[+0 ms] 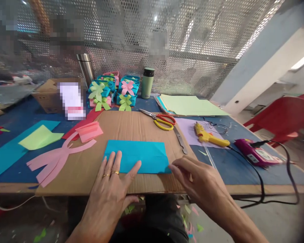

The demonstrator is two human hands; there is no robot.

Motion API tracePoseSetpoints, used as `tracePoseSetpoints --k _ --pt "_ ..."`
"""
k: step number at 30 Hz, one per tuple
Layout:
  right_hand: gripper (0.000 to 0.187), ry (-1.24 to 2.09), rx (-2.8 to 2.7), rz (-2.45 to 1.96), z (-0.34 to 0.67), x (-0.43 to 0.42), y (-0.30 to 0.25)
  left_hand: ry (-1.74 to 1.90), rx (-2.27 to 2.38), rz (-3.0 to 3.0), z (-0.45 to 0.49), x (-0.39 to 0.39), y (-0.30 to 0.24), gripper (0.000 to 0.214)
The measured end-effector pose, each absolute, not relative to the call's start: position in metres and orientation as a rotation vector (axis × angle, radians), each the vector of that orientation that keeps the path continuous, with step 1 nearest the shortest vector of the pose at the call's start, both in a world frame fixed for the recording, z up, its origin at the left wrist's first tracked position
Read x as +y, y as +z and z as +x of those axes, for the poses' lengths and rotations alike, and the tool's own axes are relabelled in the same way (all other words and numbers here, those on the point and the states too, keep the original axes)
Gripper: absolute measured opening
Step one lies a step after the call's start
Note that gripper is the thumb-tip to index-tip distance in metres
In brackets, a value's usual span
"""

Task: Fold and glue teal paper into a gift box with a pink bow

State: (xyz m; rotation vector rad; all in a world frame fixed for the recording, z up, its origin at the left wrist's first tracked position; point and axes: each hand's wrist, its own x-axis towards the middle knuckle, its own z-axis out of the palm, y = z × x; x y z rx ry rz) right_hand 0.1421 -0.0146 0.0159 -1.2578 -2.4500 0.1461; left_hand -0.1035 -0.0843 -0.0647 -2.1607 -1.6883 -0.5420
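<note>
A blue paper rectangle lies flat on a sheet of brown cardboard in front of me. My left hand rests with spread fingers on its left part, two rings showing. At the paper's lower right corner, my right hand pinches the edge between thumb and fingertips. Beyond the paper lie scissors with red and yellow handles, and a dark metal blade to their right. Pink cut paper strips and a folded pink paper sit to the left.
A yellow glue gun lies on lilac paper, its cord running near a magenta device. Behind stand finished paper boxes with bows, a green bottle, a steel flask, a cardboard box and stacked green sheets.
</note>
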Motion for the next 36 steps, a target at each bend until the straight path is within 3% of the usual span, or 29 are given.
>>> tracePoseSetpoints --k 3,10,15,23,36 --pt "0.045 0.464 -2.611 -1.364 0.123 -0.002 0.018 -0.55 -1.694 -2.162 -0.103 -0.084 -0.064 0.112" --pt "0.05 0.8 -2.814 -1.529 0.101 0.025 0.031 -0.578 -1.698 -2.172 -0.103 -0.084 -0.064 0.109" --pt "0.045 0.959 -2.776 -1.738 0.091 0.027 0.04 -0.571 -1.683 -2.188 -0.106 -0.083 -0.066 0.111" --pt "0.036 1.298 -2.755 -1.725 0.088 0.035 0.048 -0.55 -1.706 -2.189 -0.107 -0.083 -0.068 0.11" --pt "0.032 1.397 -2.584 -1.831 0.115 0.034 0.04 -0.616 -1.8 -2.16 -0.102 -0.086 -0.064 0.1"
